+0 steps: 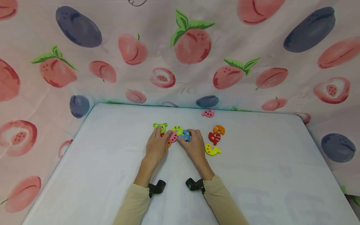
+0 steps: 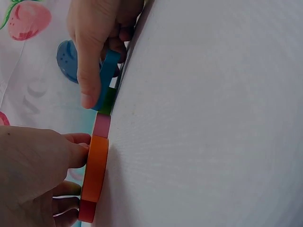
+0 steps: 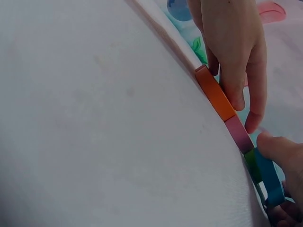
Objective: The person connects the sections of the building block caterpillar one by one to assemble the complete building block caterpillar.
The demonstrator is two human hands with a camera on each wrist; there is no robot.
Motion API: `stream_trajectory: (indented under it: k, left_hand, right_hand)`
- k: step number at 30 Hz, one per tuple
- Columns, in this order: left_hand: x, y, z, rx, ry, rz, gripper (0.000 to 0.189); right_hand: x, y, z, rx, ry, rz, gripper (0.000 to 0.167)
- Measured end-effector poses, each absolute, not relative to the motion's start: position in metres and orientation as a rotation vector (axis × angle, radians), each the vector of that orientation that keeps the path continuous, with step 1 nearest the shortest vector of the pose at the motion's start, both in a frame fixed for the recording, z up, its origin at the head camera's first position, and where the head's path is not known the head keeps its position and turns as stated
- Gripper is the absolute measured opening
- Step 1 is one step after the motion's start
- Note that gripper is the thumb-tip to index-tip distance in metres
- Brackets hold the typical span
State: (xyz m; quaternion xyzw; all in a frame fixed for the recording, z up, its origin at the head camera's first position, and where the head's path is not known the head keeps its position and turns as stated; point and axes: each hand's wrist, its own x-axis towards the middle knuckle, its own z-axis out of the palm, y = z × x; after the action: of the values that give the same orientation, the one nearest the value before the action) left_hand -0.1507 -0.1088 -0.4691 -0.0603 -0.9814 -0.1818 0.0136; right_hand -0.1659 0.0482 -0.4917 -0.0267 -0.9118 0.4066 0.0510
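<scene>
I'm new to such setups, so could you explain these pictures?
There is no machine: these are a person's bare left hand and right hand. The wide picture comes from a head camera; the close ones, from wrist cameras. On the white surface lie a row of colourful pieces between the hands, a yellow piece, red piece and orange piece to the right, and a pink piece near the far edge. The right hand pinches a blue piece; the left touches the row.

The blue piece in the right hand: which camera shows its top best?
The head view. Looking down, it alone plainly shows the top of the blue piece, though the right hand covers part. Both wrist views show mainly its plain blue edge, side-on and larger, in that hand's grip.
</scene>
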Motion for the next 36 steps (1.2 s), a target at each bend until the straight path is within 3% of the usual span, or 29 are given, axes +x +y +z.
stream_trajectory:
  k: [23,33,36]
  left_hand:
    - [-0.1505,-0.1087,-0.4681,-0.199,-3.056,-0.567,0.037]
    - [-0.1510,-0.1084,-0.4685,-0.199,-3.065,-0.569,0.037]
    - [-0.1504,-0.1093,-0.4680,-0.189,-3.076,-0.571,0.038]
  right_hand:
    - [-0.1649,0.0469,-0.4956,-0.098,-2.797,1.203,0.062]
    - [-0.1662,0.0471,-0.4952,-0.087,-2.836,1.154,0.067]
    - [-0.1666,0.0464,-0.4941,-0.052,-2.863,1.138,0.076]
